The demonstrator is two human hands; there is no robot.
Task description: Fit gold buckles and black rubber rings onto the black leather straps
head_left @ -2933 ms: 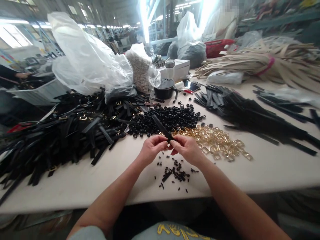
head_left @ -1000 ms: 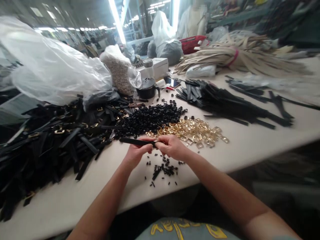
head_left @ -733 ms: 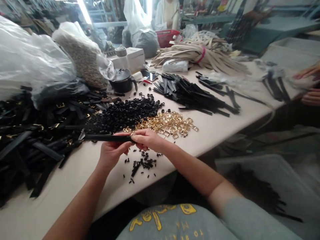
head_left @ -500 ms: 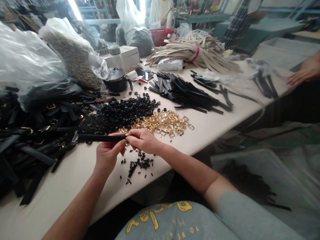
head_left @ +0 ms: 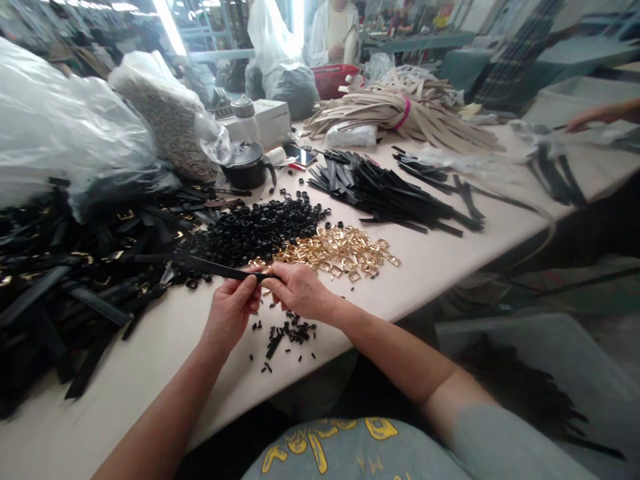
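A black strap point(head_left: 220, 269) runs leftward from between my two hands, above the table. My left hand point(head_left: 235, 303) is closed on it, thumb on top near its right end. My right hand point(head_left: 300, 290) pinches that right end, the fingertips close to the left thumb. Just behind the hands lie a heap of gold buckles point(head_left: 345, 250) and a larger heap of black loops point(head_left: 265, 227). Small black pieces point(head_left: 293, 330) are scattered on the table in front of the hands. Whether a buckle or loop sits on the strap is hidden by my fingers.
Buckled black straps point(head_left: 75, 280) pile up at left under plastic bags point(head_left: 75, 120). A black mug point(head_left: 247, 165), loose black straps point(head_left: 385, 190) and a beige strap bundle point(head_left: 395, 110) lie farther back. At right are a co-worker's hand point(head_left: 595, 119) and a bin point(head_left: 560, 333) below the table.
The strap's left part now slants up to the left instead of lying level, and it looks bent at my fingers. The view has shifted slightly. The co-worker's hand has moved farther back.
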